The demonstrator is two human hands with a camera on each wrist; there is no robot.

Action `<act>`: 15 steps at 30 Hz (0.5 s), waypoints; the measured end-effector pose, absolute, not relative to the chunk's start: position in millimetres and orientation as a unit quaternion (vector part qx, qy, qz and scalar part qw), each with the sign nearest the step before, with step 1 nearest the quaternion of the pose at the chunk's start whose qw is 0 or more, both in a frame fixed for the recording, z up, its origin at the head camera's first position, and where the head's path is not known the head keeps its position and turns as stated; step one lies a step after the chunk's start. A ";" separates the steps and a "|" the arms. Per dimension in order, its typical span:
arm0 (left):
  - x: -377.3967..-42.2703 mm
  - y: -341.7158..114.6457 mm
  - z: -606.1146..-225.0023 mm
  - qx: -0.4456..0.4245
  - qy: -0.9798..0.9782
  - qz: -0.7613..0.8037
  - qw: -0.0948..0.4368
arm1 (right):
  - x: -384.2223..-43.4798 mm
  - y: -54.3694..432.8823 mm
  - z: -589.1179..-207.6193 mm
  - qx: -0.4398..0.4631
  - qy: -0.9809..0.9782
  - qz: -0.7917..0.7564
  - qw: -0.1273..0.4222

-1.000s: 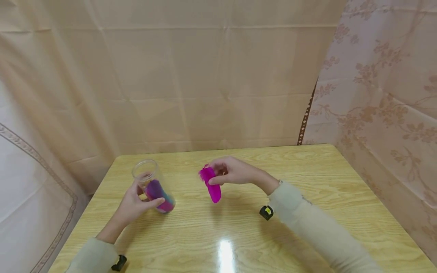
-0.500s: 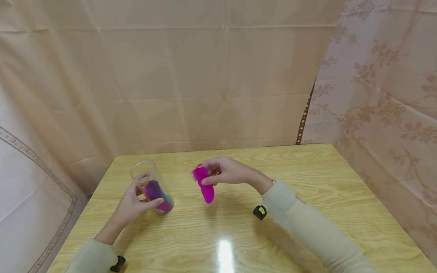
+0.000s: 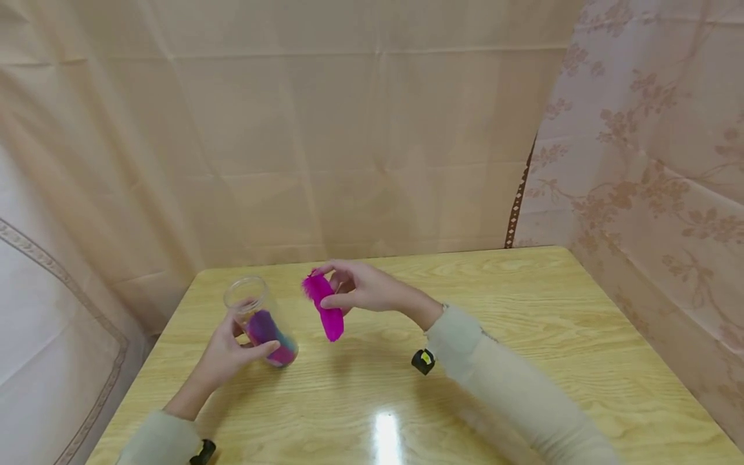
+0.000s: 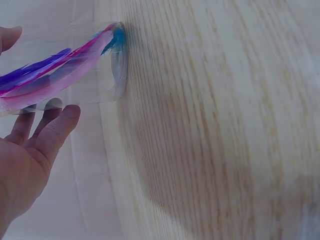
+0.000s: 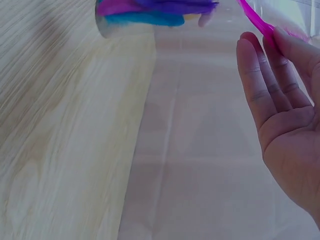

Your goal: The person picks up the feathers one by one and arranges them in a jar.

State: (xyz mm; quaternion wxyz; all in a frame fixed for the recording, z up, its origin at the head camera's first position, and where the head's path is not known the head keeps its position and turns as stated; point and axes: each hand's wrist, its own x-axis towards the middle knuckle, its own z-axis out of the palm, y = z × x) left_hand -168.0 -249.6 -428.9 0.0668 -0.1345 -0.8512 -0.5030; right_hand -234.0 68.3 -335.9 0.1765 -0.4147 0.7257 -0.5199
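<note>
A clear plastic jar (image 3: 247, 294) with an open top stands on the left of the table. My left hand (image 3: 229, 349) grips its side, thumb at the front. Inside lie purple, pink and blue feathers (image 4: 65, 75), well below the rim. To the right of the jar, my right hand (image 3: 363, 287) pinches a bright magenta feather (image 3: 328, 313) between thumb and fingers. It hangs above the table with its fluffy end up and its rounded tip down. The right wrist view shows the magenta feather (image 5: 260, 22) at the fingertips, with the jar behind.
The wood-grain table (image 3: 494, 290) reaches back to a beige curtain (image 3: 349, 148). A floral cloth (image 3: 657, 161) hangs on the right, and a pale cloth (image 3: 52, 336) on the left. A small black device (image 3: 423, 361) sits at the right wrist.
My right hand has moved left with the magenta feather, closer to the jar. The left hand and the jar have stayed in nearly the same place.
</note>
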 end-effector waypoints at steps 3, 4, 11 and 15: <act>-168.9 -251.2 -428.5 -0.137 -0.853 -0.499 0.070 | -233.8 59.1 -331.2 -0.414 0.711 -0.538 0.180; -169.1 -251.7 -428.3 -0.137 -0.854 -0.496 0.071 | -233.6 56.0 -329.7 -0.415 0.707 -0.542 0.181; -171.0 -256.0 -430.1 -0.128 -0.859 -0.491 0.065 | -234.3 33.2 -323.2 -0.438 0.703 -0.533 0.171; -171.1 -256.3 -431.2 -0.130 -0.860 -0.489 0.066 | -233.5 24.3 -320.3 -0.450 0.696 -0.533 0.169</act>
